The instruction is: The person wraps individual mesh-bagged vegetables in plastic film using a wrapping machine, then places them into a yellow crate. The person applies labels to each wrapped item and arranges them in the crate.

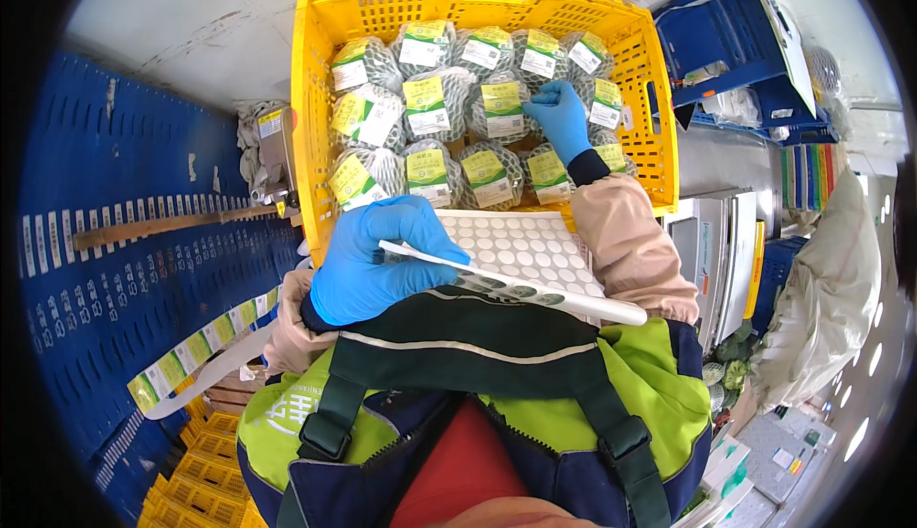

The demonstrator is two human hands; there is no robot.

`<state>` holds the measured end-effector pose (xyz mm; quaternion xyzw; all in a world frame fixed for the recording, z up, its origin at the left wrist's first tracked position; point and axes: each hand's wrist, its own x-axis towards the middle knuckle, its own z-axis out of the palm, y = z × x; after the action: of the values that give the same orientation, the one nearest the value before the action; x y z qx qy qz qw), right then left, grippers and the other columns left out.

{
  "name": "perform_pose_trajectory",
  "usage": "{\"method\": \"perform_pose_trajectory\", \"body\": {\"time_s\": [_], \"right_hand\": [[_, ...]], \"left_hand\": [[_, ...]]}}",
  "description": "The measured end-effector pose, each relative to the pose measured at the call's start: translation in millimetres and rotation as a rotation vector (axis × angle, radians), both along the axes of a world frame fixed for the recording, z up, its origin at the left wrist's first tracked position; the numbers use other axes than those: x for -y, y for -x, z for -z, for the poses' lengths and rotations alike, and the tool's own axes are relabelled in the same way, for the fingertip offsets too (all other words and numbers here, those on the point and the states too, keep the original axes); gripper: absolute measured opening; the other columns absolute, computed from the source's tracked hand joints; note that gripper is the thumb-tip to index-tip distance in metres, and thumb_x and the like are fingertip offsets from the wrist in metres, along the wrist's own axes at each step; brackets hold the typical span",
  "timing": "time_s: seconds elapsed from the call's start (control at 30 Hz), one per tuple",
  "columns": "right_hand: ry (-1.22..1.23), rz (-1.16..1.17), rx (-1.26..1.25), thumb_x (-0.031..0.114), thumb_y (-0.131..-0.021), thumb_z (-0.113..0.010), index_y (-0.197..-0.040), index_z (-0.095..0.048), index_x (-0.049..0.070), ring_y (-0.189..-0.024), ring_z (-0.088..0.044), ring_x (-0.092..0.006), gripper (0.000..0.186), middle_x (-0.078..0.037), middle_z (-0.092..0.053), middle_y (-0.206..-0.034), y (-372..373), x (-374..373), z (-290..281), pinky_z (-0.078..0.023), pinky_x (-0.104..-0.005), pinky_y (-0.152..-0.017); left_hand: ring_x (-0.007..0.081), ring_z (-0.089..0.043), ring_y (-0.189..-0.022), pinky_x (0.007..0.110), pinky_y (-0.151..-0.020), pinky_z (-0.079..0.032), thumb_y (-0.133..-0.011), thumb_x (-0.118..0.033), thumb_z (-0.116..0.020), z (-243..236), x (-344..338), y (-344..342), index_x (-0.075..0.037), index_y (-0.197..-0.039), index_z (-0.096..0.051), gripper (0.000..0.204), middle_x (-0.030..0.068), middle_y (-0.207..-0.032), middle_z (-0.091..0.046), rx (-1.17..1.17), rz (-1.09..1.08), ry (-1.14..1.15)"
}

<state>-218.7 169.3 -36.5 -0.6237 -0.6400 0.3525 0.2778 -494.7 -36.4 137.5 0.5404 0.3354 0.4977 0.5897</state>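
Note:
My left hand (pixel 387 256), in a blue glove, is closed around the edge of white sheets of round stickers (pixel 523 247), which are folded over toward me. My right hand (pixel 562 117), also gloved in blue, reaches into a yellow plastic crate (pixel 662 160). Its fingers are bent and drawn together beside a net-wrapped package (pixel 500 108) with a yellow, green and white label. Whatever those fingertips may hold is too small to make out. Several similar net-wrapped packages (pixel 427 108) fill the crate in rows, labels facing up.
A blue slotted panel (pixel 143 184) stands at the left, with a wooden bar (pixel 172 225) across it. Below hangs a strip of labels (pixel 196 348), above yellow crates (pixel 205 471). Blue crates (pixel 731 51) and a pale sack (pixel 821 289) are at the right.

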Motion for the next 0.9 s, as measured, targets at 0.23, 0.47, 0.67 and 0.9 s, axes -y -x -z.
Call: {"method": "perform_pose_trajectory", "body": {"time_s": [0.23,0.47,0.67,0.9], "right_hand": [[-0.171,-0.107,-0.063,0.027,-0.074,-0.074,-0.119,-0.044,-0.001,-0.082,-0.061,-0.0217,0.061,-0.019,-0.058,-0.1,21.4,-9.7,-37.5,-0.049,-0.0309,-0.071],[0.125,-0.121,0.064,0.02,-0.077,-0.066,-0.092,-0.058,0.002,-0.068,-0.059,-0.0148,0.025,-0.007,-0.064,-0.079,3.8,-23.3,-26.1,-0.046,-0.0285,-0.06],[-0.028,-0.209,0.218,0.019,-0.081,-0.064,-0.095,-0.057,0.001,-0.068,-0.06,-0.017,0.023,-0.01,-0.064,-0.08,32.3,-22.0,-35.4,-0.049,-0.0305,-0.062],[0.277,-0.366,-0.517,0.003,-0.076,-0.067,-0.111,-0.048,-0.002,-0.098,-0.056,-0.0176,0.04,-0.011,-0.055,-0.107,111.8,-1.3,-17.2,-0.046,-0.0275,-0.089]], "left_hand": [[0.0141,-0.058,-0.072,0.026,-0.064,-0.045,-0.07,-0.002,-0.077,6.0,27.0,10.2,-0.006,-0.085,-0.068,0.018,0.0041,-0.078,-0.063,0.063,-0.124,-0.049],[0.017,-0.057,-0.068,0.027,-0.061,-0.045,-0.075,-0.004,-0.071,11.1,47.5,23.4,-0.001,-0.079,-0.062,0.01,0.0103,-0.078,-0.06,0.022,-0.239,-0.066],[0.0174,-0.057,-0.069,0.027,-0.062,-0.045,-0.074,-0.001,-0.069,12.3,55.4,23.3,-0.001,-0.078,-0.062,0.008,0.0101,-0.077,-0.06,0.046,-0.28,-0.048],[0.0139,-0.058,-0.07,0.026,-0.063,-0.045,-0.072,-0.001,-0.073,11.7,62.4,21.9,-0.003,-0.083,-0.067,0.013,0.0054,-0.077,-0.062,0.087,-0.359,0.024]]}}
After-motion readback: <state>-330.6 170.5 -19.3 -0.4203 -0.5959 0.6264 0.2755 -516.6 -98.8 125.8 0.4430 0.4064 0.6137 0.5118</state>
